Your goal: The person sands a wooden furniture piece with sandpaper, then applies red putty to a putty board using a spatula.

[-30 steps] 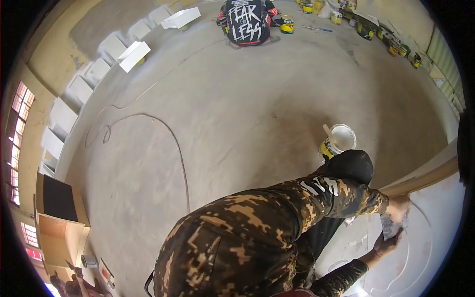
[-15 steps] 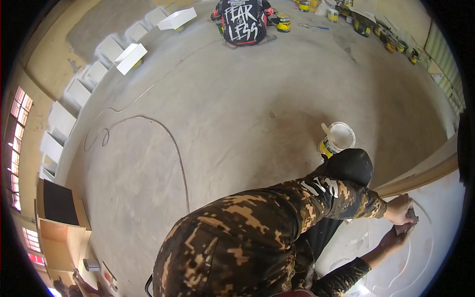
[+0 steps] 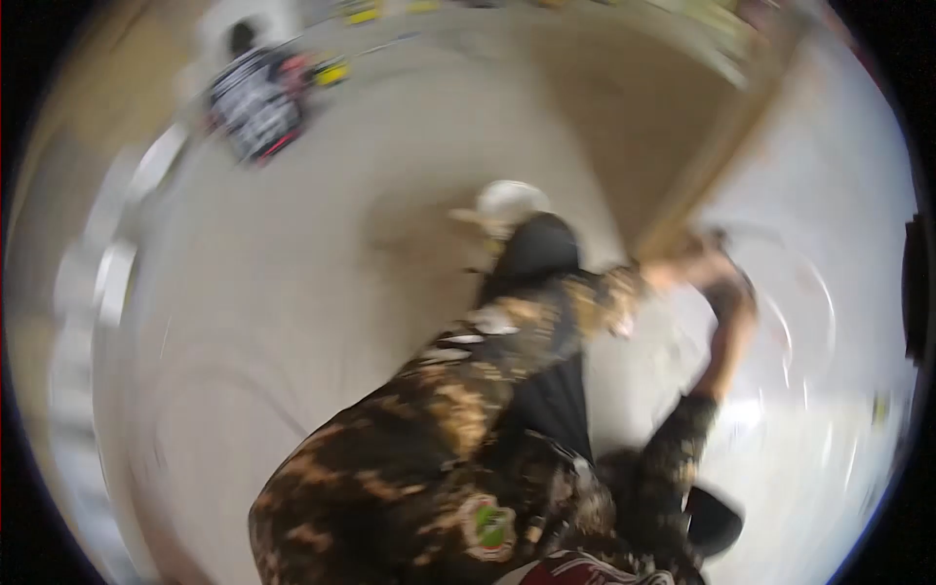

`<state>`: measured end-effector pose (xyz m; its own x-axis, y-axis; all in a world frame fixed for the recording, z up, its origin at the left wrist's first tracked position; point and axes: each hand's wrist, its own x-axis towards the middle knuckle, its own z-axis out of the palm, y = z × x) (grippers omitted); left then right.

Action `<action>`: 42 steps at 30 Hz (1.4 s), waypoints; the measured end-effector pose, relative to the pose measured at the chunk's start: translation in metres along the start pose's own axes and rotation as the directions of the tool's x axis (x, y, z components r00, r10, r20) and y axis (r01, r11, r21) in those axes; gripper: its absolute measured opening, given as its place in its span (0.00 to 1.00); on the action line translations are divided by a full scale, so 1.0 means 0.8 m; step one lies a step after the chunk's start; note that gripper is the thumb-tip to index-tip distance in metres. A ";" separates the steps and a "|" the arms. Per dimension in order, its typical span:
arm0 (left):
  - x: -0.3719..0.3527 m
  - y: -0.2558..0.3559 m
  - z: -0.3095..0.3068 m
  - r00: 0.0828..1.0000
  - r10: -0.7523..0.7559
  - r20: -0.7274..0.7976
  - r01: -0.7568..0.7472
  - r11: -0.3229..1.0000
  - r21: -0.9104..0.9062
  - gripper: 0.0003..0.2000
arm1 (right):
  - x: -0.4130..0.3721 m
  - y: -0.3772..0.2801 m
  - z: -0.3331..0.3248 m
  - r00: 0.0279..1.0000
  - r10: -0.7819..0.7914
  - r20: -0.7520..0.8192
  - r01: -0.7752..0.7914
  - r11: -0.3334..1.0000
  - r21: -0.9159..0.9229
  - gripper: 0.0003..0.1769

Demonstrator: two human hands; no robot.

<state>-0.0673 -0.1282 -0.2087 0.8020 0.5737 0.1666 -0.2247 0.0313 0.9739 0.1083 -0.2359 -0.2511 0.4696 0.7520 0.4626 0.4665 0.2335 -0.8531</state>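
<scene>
Just under blurred fingers (image 3: pixel 718 261), white panel (image 3: pixel 829 312)

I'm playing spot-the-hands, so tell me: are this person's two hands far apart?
No, one hand is close beside the other hand at the white surface.

both hands (image 3: pixel 704 265) are at the panel (image 3: pixel 809 205) on the right — a bucket (image 3: pixel 512 200) stands on the floor (image 3: pixel 283 253) to their left, just past a knee (image 3: pixel 544 255) — and, far left, a person (image 3: pixel 258 109) is beside a can (image 3: pixel 331 71).
</scene>
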 end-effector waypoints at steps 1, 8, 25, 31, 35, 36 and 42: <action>0.011 -0.041 -0.014 0.999 0.047 -0.011 -0.048 0.990 -0.129 0.21 | -0.008 -0.035 0.012 0.990 0.137 -0.029 -0.122 0.942 0.312 0.25; -0.048 0.084 -0.017 0.997 -0.046 -0.065 0.002 0.827 -0.562 0.15 | 0.003 -0.064 -0.013 0.865 0.332 -0.377 -0.119 0.864 0.489 0.20; -0.050 0.073 -0.017 0.999 -0.021 -0.041 0.015 0.991 -0.136 0.14 | 0.000 -0.096 0.007 0.815 0.293 -0.499 -0.038 0.888 0.459 0.17; -0.046 0.064 -0.014 1.000 -0.021 0.017 0.023 0.988 -0.156 0.17 | 0.007 -0.118 0.048 0.892 0.233 -0.387 0.015 0.841 0.541 0.19; -0.056 0.080 0.003 0.999 0.040 0.030 -0.028 0.946 -0.323 0.19 | -0.011 -0.151 0.045 0.913 0.366 -0.178 -0.214 0.804 0.555 0.13; -0.057 0.081 0.002 0.996 0.030 0.079 0.002 0.923 -0.385 0.20 | -0.011 -0.156 0.046 0.912 0.391 -0.124 -0.248 0.766 0.592 0.13; -0.046 0.064 -0.017 0.998 0.024 -0.065 -0.047 0.927 -0.372 0.19 | -0.019 -0.152 0.058 0.968 0.218 -0.127 -0.110 0.817 0.566 0.18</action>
<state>-0.1159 -0.1363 -0.1674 0.7587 0.6261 0.1800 -0.4519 0.3069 0.8376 0.0096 -0.2471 -0.1655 0.6514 0.7003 0.2920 -0.0949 0.4570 -0.8844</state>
